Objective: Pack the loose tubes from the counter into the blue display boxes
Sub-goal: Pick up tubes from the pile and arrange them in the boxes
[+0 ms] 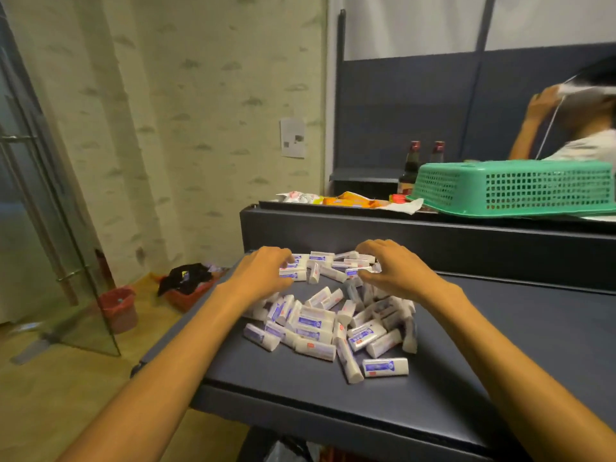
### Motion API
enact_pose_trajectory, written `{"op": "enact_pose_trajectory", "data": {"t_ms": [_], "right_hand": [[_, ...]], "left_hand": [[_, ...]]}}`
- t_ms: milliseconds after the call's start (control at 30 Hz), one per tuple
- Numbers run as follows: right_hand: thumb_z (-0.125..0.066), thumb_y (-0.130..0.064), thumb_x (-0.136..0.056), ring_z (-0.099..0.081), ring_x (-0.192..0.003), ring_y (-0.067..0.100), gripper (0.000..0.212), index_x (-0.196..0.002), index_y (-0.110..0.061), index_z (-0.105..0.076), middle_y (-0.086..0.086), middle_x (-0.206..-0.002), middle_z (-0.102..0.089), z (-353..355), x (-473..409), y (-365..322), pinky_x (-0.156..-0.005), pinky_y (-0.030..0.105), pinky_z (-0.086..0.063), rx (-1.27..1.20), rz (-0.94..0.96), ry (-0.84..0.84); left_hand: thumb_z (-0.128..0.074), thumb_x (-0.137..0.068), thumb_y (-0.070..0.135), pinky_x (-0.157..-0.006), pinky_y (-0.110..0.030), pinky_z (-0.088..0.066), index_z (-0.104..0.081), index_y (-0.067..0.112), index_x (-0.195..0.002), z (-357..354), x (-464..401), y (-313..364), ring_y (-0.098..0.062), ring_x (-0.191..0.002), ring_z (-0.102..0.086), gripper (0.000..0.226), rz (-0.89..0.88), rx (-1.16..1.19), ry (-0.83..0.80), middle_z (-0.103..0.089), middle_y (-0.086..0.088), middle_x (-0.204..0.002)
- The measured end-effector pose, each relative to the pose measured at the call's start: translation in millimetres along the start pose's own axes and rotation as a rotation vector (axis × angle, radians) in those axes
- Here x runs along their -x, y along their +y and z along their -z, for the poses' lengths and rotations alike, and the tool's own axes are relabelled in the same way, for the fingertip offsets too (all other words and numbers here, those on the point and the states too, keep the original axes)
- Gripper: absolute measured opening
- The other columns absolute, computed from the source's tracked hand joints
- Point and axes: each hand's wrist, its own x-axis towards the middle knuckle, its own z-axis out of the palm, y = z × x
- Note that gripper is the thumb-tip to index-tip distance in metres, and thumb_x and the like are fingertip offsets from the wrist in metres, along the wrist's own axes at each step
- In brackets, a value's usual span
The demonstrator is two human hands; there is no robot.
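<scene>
Both bare arms are stretched out over the dark blue-grey padded counter point(500, 345), and right in the middle of it sits the heap of small white tubes with blue and purple labels point(328, 323), lying every which way. A second, smaller cluster of the same tubes point(328, 266) lies at twelve o'clock from the main heap, up against the raised back ledge of the counter.

The left hand point(263, 273) is at ten o'clock of the heap, fingers curled down onto the left end of that far cluster, touching the tubes there. The right hand point(391, 268) mirrors it at one o'clock, fingers bent and clawed over the right end of the cluster. The two hands are apart, with the far tubes between them. Whether either one has a tube pinched, I cannot tell; the fingertips are buried among the tubes.

One tube lies by itself at five o'clock of the heap point(385, 367), flat on the counter, near the heap's edge.

Up on the ledge at two o'clock, an upturned green plastic mesh basket point(513, 188), with two dark glass bottles with red caps point(411, 165) just left of it and orange snack wrappers point(353, 200) further left. Down on the floor at nine o'clock, a red bucket point(120, 306).
</scene>
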Motion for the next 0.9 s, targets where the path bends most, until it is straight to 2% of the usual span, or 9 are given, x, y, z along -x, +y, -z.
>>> {"op": "enact_pose_trajectory", "data": {"t_ms": [267,433,600,800,900], "right_hand": [[-0.060,-0.039,-0.090,-0.048,-0.121,0.019,0.047,-0.134,-0.026,-0.048,-0.002,-0.134,-0.055,-11.0,0.2,-0.6,-0.096,0.035,-0.043,0.017,-0.146,0.030],[-0.059,-0.039,-0.089,-0.051,-0.117,0.020,0.042,-0.129,-0.027,-0.052,-0.002,-0.130,-0.058,-13.7,5.1,5.6,-0.090,0.035,-0.044,0.027,-0.196,0.043],[-0.059,-0.038,-0.090,-0.056,-0.112,0.020,0.041,-0.128,-0.025,-0.052,-0.002,-0.128,-0.060,-6.8,4.8,11.7,-0.089,0.038,-0.049,0.014,-0.217,0.053],[-0.061,-0.036,-0.091,-0.058,-0.111,0.019,0.043,-0.131,-0.022,-0.052,-0.002,-0.128,-0.060,1.5,2.0,14.6,-0.089,0.037,-0.050,-0.007,-0.187,0.054],[-0.061,-0.035,-0.091,-0.059,-0.110,0.019,0.044,-0.131,-0.020,-0.051,-0.001,-0.126,-0.061,4.5,0.7,16.2,-0.089,0.037,-0.051,-0.021,-0.178,0.049]], "left_hand": [[-0.072,-0.083,0.024,-0.081,-0.034,-0.054,-0.063,0.024,-0.104,-19.7,-38.5,-15.2,-0.019,-0.093,-0.061,0.023,-0.143,0.012,-0.097,-0.064,0.000,-0.108],[-0.069,-0.084,0.017,-0.079,-0.031,-0.051,-0.064,0.022,-0.109,-26.5,-45.8,-18.0,-0.020,-0.094,-0.060,0.026,-0.178,-0.030,-0.125,-0.062,-0.003,-0.110],[-0.068,-0.086,0.018,-0.077,-0.031,-0.051,-0.060,0.027,-0.106,-27.5,-45.0,-15.8,-0.019,-0.093,-0.060,0.024,-0.203,-0.037,-0.117,-0.064,0.000,-0.108],[-0.071,-0.085,0.023,-0.082,-0.030,-0.050,-0.059,0.028,-0.115,-18.3,-45.4,-12.4,-0.015,-0.092,-0.057,0.033,-0.219,0.175,-0.079,-0.059,0.005,-0.109],[-0.074,-0.083,0.018,-0.080,-0.027,-0.050,-0.064,0.025,-0.110,-10.2,-44.5,-6.5,-0.013,-0.087,-0.058,0.030,-0.230,0.330,-0.017,-0.058,0.007,-0.102]]}}
